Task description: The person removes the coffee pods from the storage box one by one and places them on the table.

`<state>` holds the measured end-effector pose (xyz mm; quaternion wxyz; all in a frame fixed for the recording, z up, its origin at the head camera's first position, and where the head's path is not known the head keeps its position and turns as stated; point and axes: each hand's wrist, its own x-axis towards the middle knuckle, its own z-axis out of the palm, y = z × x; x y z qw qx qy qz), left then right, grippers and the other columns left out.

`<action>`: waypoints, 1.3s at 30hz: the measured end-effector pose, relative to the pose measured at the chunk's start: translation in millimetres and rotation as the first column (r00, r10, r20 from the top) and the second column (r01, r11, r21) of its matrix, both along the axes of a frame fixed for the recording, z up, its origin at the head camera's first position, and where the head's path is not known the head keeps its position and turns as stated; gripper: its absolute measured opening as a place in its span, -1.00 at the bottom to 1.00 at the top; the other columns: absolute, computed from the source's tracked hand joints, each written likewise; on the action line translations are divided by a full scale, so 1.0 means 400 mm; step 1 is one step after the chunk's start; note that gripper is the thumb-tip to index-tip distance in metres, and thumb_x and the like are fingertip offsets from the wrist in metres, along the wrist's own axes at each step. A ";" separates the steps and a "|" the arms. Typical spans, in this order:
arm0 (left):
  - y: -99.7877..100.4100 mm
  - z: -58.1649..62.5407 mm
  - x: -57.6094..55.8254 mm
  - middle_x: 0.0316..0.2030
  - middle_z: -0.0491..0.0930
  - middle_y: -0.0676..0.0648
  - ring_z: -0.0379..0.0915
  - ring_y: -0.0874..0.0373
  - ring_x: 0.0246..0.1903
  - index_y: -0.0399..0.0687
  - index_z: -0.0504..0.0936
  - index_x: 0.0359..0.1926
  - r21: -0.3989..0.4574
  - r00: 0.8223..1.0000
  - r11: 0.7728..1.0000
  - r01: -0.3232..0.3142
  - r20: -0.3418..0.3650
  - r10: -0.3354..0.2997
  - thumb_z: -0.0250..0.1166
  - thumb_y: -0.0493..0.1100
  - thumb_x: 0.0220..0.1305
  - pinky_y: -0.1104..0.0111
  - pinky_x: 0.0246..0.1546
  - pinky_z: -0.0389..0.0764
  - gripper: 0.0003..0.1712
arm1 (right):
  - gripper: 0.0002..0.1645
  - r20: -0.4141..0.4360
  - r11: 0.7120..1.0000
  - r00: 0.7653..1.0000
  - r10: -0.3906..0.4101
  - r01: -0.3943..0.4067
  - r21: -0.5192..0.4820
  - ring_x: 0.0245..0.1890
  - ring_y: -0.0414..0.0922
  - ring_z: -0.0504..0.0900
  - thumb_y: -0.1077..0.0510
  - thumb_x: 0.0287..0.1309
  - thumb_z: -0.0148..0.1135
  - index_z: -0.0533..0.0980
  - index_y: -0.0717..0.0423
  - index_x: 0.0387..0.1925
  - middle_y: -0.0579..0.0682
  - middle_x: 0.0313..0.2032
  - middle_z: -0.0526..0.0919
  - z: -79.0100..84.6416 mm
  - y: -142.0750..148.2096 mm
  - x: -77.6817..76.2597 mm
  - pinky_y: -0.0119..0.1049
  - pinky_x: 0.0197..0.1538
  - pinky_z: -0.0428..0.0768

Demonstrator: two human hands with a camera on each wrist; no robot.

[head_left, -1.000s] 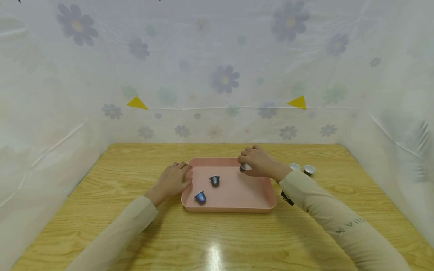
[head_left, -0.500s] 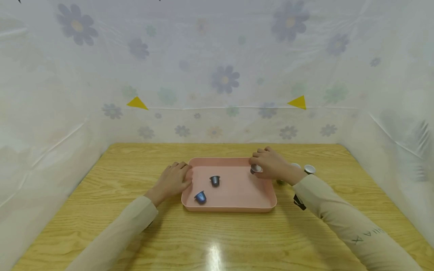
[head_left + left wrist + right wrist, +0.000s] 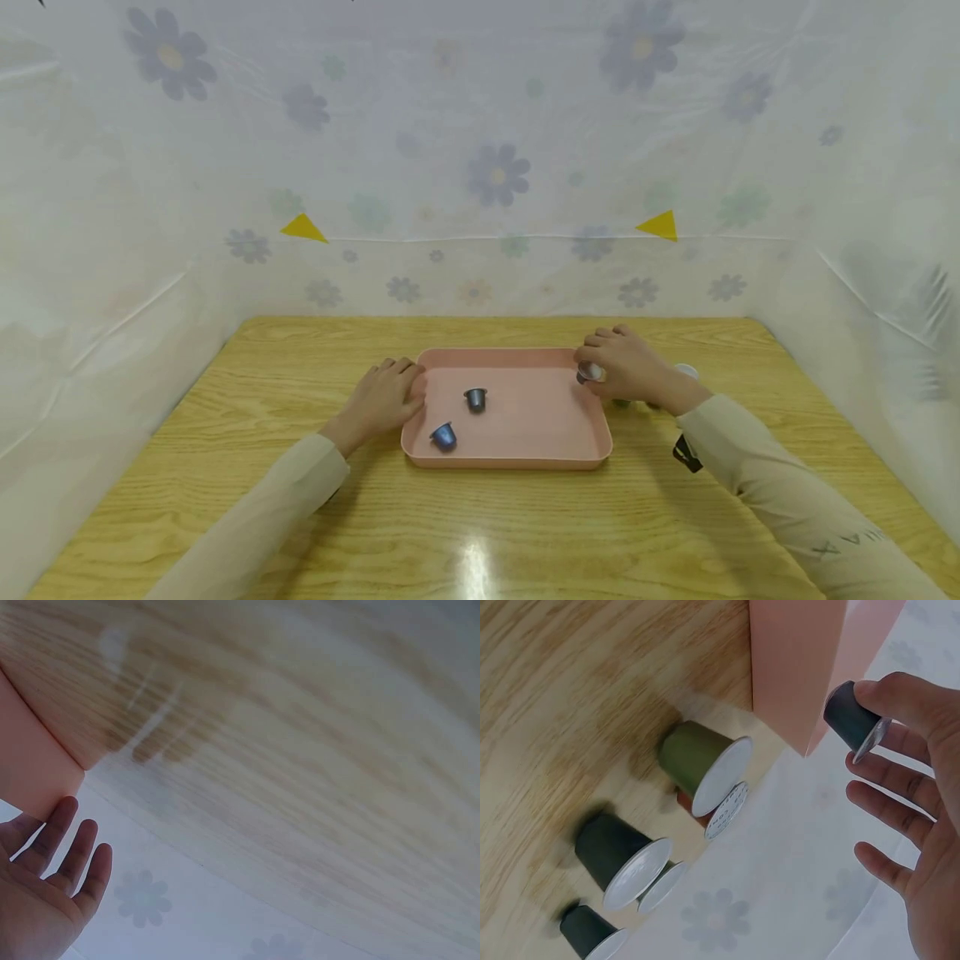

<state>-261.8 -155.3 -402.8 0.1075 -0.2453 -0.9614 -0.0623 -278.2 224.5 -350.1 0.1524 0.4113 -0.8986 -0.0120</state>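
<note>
My right hand [image 3: 626, 362] pinches a dark coffee capsule [image 3: 849, 714] between thumb and fingers, over the right side of the pink tray [image 3: 540, 417]. The capsule's silver-white lid faces the palm in the right wrist view. At the tray's left side my left hand [image 3: 382, 396] rests with loosely bent fingers against the rim; in the left wrist view its fingertips [image 3: 69, 806] touch near the tray corner. Inside the tray lie two capsules: a dark grey capsule [image 3: 476, 400] left of the middle and a blue capsule [image 3: 444, 437] on its side by the front left corner.
Outside the tray, to its right, several capsules stand on the wooden table [image 3: 480, 525], among them an olive green capsule [image 3: 694, 761] and a dark green capsule [image 3: 615, 851]. My right forearm partly hides them in the head view. A flowered curtain [image 3: 420, 167] closes the back.
My right hand has moved to the right with the pinched capsule, from over the tray toward its right rim. The left hand, the tray and the two capsules inside stay put.
</note>
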 end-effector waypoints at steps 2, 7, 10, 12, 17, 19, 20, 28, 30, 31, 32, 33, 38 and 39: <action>0.000 0.000 0.000 -0.02 0.51 -0.10 0.42 -0.05 -0.06 -0.12 0.50 0.06 0.001 1.000 1.000 0.000 -0.002 0.000 0.14 0.00 0.19 0.07 -0.06 0.47 -0.54 | -0.66 0.007 1.000 1.000 -0.006 0.006 -0.015 -0.30 -0.12 0.48 0.03 -0.18 0.41 0.56 -0.01 -0.28 -0.11 -0.37 0.54 0.002 0.009 0.003 -0.05 -0.15 0.43; 0.001 0.001 -0.001 -0.02 0.51 -0.09 0.42 -0.05 -0.06 -0.11 0.50 0.06 -0.001 1.000 1.000 0.000 -0.003 0.000 0.13 0.00 0.19 0.07 -0.07 0.48 -0.54 | -0.65 -0.002 0.998 1.000 -0.002 0.002 -0.061 -0.33 -0.11 0.47 0.06 -0.23 0.45 0.56 0.02 -0.30 -0.10 -0.40 0.53 0.005 0.035 0.013 0.00 -0.17 0.43; 0.001 0.002 0.000 -0.02 0.51 -0.10 0.42 -0.05 -0.05 -0.11 0.50 0.06 -0.004 1.000 1.000 0.000 -0.001 0.000 0.13 0.00 0.19 0.07 -0.07 0.48 -0.54 | -0.67 -0.011 0.997 1.000 -0.005 0.004 -0.071 -0.34 -0.12 0.47 0.06 -0.23 0.44 0.56 0.02 -0.32 -0.11 -0.41 0.53 0.002 0.052 0.016 -0.02 -0.17 0.43; 0.001 0.002 0.001 -0.02 0.51 -0.10 0.42 -0.05 -0.05 -0.12 0.50 0.07 -0.006 1.000 1.000 0.002 0.001 -0.002 0.13 0.00 0.19 0.07 -0.07 0.48 -0.54 | -0.68 -0.013 0.997 1.000 -0.017 0.016 -0.071 -0.33 -0.11 0.49 0.07 -0.21 0.43 0.57 0.02 -0.31 -0.11 -0.39 0.55 -0.002 0.064 0.018 -0.02 -0.16 0.44; 0.001 0.003 0.002 -0.01 0.50 -0.10 0.41 -0.06 -0.04 -0.11 0.49 0.07 -0.011 1.000 1.000 0.000 0.009 0.000 0.14 0.01 0.19 0.06 -0.07 0.48 -0.53 | -0.64 0.005 0.995 0.998 -0.069 0.069 -0.066 -0.24 -0.05 0.53 0.06 -0.19 0.39 0.58 0.04 -0.25 -0.06 -0.30 0.59 -0.009 0.092 0.021 0.03 -0.10 0.44; 0.001 0.003 0.002 -0.01 0.50 -0.10 0.41 -0.06 -0.04 -0.11 0.49 0.07 -0.010 1.000 1.000 -0.001 0.010 0.001 0.14 0.01 0.19 0.06 -0.06 0.48 -0.53 | -0.63 0.014 0.994 0.996 -0.083 0.084 -0.070 -0.24 -0.04 0.53 0.07 -0.19 0.38 0.58 0.06 -0.23 -0.05 -0.30 0.60 -0.012 0.105 0.023 0.05 -0.10 0.44; 0.001 0.003 0.002 -0.01 0.50 -0.10 0.41 -0.06 -0.04 -0.11 0.49 0.07 -0.009 1.000 1.000 -0.001 0.010 0.001 0.14 0.01 0.19 0.06 -0.06 0.48 -0.53 | -0.62 0.015 0.993 0.996 -0.088 0.089 -0.073 -0.24 -0.04 0.54 0.08 -0.19 0.39 0.58 0.06 -0.23 -0.05 -0.30 0.59 -0.014 0.111 0.024 0.06 -0.10 0.44; 0.001 0.002 0.001 0.00 0.50 -0.10 0.41 -0.06 -0.03 -0.11 0.49 0.08 -0.015 1.000 1.000 -0.004 0.012 0.004 0.14 0.02 0.19 0.06 -0.05 0.47 -0.52 | -0.62 0.008 0.989 0.993 -0.114 0.114 -0.096 -0.30 -0.08 0.52 0.10 -0.23 0.42 0.58 0.06 -0.25 -0.10 -0.38 0.55 -0.025 0.162 0.038 0.06 -0.14 0.44; 0.000 0.002 0.000 0.00 0.49 -0.10 0.41 -0.06 -0.03 -0.11 0.49 0.08 -0.017 1.000 1.000 -0.005 0.014 0.005 0.14 0.02 0.19 0.06 -0.04 0.47 -0.52 | -0.61 0.026 0.986 0.990 -0.138 0.140 -0.088 -0.28 -0.06 0.52 0.09 -0.22 0.42 0.58 0.06 -0.24 -0.09 -0.35 0.56 -0.029 0.175 0.041 0.08 -0.12 0.44; 0.000 0.002 0.001 0.00 0.49 -0.10 0.41 -0.06 -0.02 -0.11 0.49 0.08 -0.019 1.000 1.000 -0.006 0.015 0.007 0.14 0.02 0.19 0.06 -0.04 0.47 -0.52 | -0.61 0.037 0.984 0.987 -0.154 0.156 -0.083 -0.26 -0.05 0.52 0.08 -0.21 0.41 0.58 0.05 -0.23 -0.09 -0.34 0.56 -0.031 0.182 0.041 0.08 -0.11 0.43; 0.000 0.003 0.001 0.00 0.49 -0.10 0.41 -0.06 -0.02 -0.11 0.49 0.08 -0.020 1.000 1.000 -0.006 0.016 0.006 0.14 0.02 0.19 0.06 -0.04 0.47 -0.52 | -0.62 0.044 0.982 0.985 -0.166 0.169 -0.080 -0.25 -0.04 0.53 0.08 -0.20 0.40 0.58 0.05 -0.23 -0.08 -0.32 0.57 -0.032 0.188 0.042 0.10 -0.10 0.43; 0.000 0.003 0.001 0.01 0.49 -0.10 0.41 -0.06 -0.02 -0.11 0.49 0.08 -0.022 1.000 1.000 -0.006 0.017 0.007 0.14 0.03 0.19 0.06 -0.04 0.47 -0.51 | -0.62 0.050 0.981 0.983 -0.176 0.180 -0.079 -0.25 -0.04 0.53 0.08 -0.19 0.39 0.57 0.04 -0.22 -0.08 -0.31 0.57 -0.034 0.195 0.043 0.11 -0.10 0.42; 0.001 0.004 0.002 0.01 0.49 -0.10 0.41 -0.06 -0.02 -0.11 0.48 0.09 -0.022 1.000 1.000 -0.008 0.024 0.009 0.13 0.03 0.19 0.05 -0.04 0.47 -0.51 | -0.64 0.035 0.976 0.981 -0.189 0.192 -0.105 -0.28 -0.05 0.53 0.10 -0.18 0.37 0.58 0.04 -0.22 -0.07 -0.31 0.58 -0.040 0.229 0.051 0.13 -0.13 0.41; 0.001 0.004 0.002 0.01 0.49 -0.10 0.41 -0.06 -0.02 -0.11 0.48 0.09 -0.023 1.000 1.000 -0.010 0.026 0.010 0.13 0.03 0.20 0.05 -0.04 0.47 -0.51 | -0.64 0.034 0.974 0.981 -0.192 0.195 -0.113 -0.28 -0.04 0.53 0.10 -0.18 0.37 0.58 0.04 -0.23 -0.07 -0.32 0.58 -0.041 0.235 0.053 0.13 -0.14 0.41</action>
